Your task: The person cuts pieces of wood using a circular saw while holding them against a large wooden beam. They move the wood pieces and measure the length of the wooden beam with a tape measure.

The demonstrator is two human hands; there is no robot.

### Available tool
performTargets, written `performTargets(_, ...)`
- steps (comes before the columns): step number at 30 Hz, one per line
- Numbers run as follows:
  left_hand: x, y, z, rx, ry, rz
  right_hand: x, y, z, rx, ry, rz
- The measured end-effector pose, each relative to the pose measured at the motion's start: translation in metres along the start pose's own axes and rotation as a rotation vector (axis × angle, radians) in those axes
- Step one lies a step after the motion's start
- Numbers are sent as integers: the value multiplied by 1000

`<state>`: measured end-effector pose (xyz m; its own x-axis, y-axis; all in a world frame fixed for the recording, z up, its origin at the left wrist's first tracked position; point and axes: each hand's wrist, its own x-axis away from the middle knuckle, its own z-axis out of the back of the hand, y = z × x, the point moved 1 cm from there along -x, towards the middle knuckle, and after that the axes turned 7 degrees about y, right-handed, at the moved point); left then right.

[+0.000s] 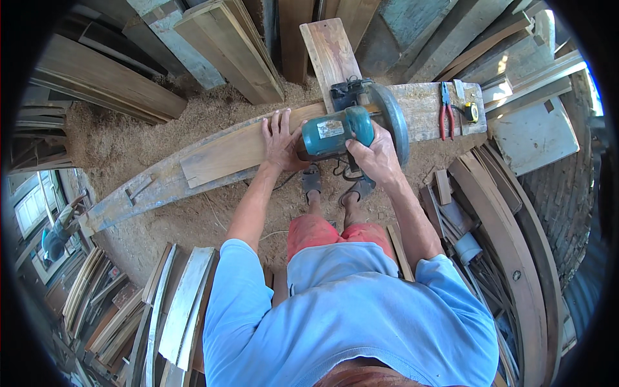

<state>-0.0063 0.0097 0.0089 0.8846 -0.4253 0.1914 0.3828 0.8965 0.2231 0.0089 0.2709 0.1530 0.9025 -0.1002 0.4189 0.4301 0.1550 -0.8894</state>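
Beside the saw (pixel 342 129): pliers (pixel 445 111), tape measure (pixel 472 112).

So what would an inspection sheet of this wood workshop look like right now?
Surface: long worn workbench plank, sawdust floor beneath.
Job's things: teal circular saw on a wooden board.
Clutter: red-handled pliers, yellow tape measure.
Hands: left hand pressed flat on the board; right hand gripping the saw.
Cables: dark cord below the saw.
Surroundings: stacked planks, curved timber pieces.
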Motion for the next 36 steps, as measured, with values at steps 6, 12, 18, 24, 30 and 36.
performTargets(6, -3, 6, 11, -39, -72, 29, -8, 0, -2, 0, 4, -5)
performTargets(12, -5, 8, 18, -61, -122, 40, -13, -2, -2, -27, -11, -42)
performTargets(18, -3, 5, 15, -69, -105, 21, -17, -12, -3, -65, -31, -67)
performTargets(24, -1, 2, 8, -76, -78, -5, -26, -4, -5, -87, -27, -35)
performTargets(30, -1, 4, 14, -61, -84, 1, -29, -6, -5, -69, -20, -42)
performTargets(36, -1, 4, 13, -39, -42, -18, -33, -8, -5, -23, -8, 2)
